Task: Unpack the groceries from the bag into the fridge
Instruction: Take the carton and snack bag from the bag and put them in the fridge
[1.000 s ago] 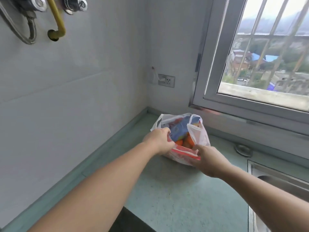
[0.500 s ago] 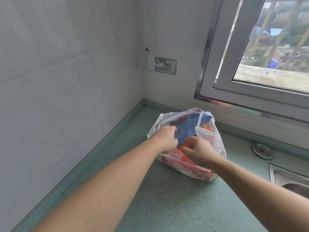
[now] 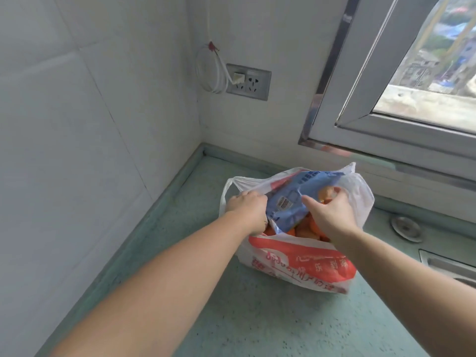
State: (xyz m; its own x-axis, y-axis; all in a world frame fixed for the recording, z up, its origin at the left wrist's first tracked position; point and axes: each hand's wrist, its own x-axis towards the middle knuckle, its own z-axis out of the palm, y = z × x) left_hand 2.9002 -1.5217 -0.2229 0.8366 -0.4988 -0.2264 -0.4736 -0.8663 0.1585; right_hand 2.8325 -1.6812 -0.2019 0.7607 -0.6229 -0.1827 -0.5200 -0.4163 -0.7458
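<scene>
In the corner of a pale green speckled countertop (image 3: pixel 257 318), under a window (image 3: pixel 401 104), sits the plastic bag (image 3: pixel 301 264): white, red print on the near face, mouth open, standing on the counter close to where the two tiled walls meet. My left hand (image 3: pixel 246 208) is closed on the bag's left rim, pulling it aside. My right hand (image 3: pixel 331 215) is over the mouth, fingers curled down onto the blue packet (image 3: pixel 291 202) and the orange fruit (image 3: pixel 305 229) beneath; can't tell whether it actually grips either one. Blue packet lies tilted across the top of the bag, white label facing up, upper end resting against the far rim. Fruit piled under it, mostly hidden.

Room: white wall tiles (image 3: pixel 85 124) left and back, raised green lip along the counter edge at both walls. Double wall socket (image 3: pixel 248 81) on the back wall, one white plug in the left outlet, cable (image 3: pixel 210 70) coiled and hung just left of it. Metal-framed window right of the socket. Round metal disc (image 3: pixel 406 225) on the counter right of the bag, steel sink edge (image 3: pixel 448 264) beyond it at the frame's right side.
</scene>
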